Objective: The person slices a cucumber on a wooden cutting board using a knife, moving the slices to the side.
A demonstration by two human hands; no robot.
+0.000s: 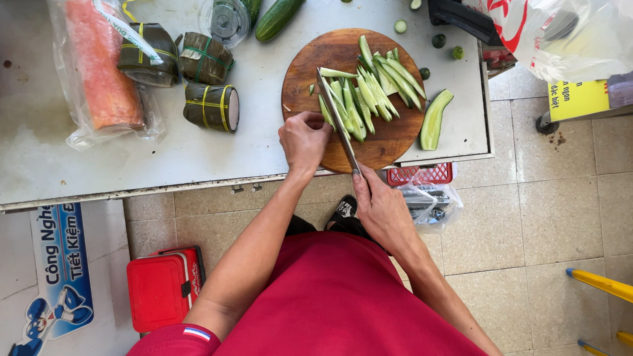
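Note:
A round wooden cutting board (pixel 389 142) lies on the white table (pixel 198 145), with a pile of long cucumber strips (pixel 369 92) on it. My right hand (pixel 382 207) grips the handle of a long knife (pixel 337 118), whose blade runs up across the board through the strips. My left hand (pixel 304 140) rests at the board's left edge, its fingers curled on the strips beside the blade. A half cucumber (pixel 435 118) lies partly on the board's right rim.
Whole cucumbers (pixel 277 16), three leaf-wrapped bundles (pixel 211 105), a bagged orange-pink roll (pixel 99 66) and a round lid (pixel 225 20) sit on the table. Cucumber ends (pixel 438 41) lie at the far right. On the tiled floor are a red box (pixel 161 287) and a red basket (pixel 422 175).

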